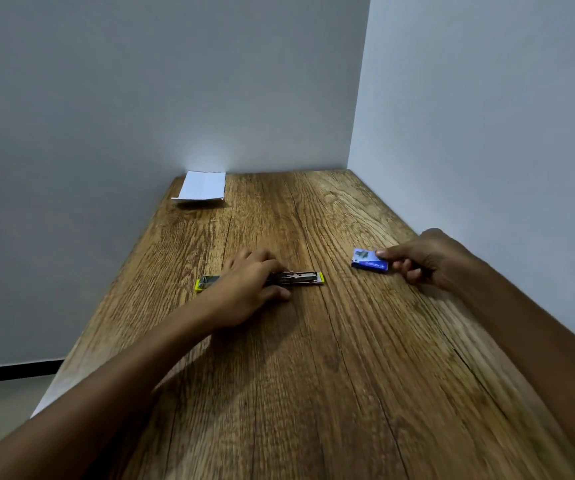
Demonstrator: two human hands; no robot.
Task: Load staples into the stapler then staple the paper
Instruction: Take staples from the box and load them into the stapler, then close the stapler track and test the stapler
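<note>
Stapler (300, 278) lies opened flat mid-frame on table (313, 375), my left hand (248, 289) clasped over it; right hand (417, 259) pinches blue staple box (369, 260) at right; paper (202, 187) upper left.

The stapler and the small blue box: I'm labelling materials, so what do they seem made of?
Stapler: bare grey metal inner rail with a dull sheen, and yellow-green ends that look like plastic. Small blue box: probably printed cardboard, judging by its flat faces, crisp edges and slightly glossy print.

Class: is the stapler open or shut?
Open: the stapler lies unfolded flat on the table, metal staple channel exposed, under the left hand.
</note>
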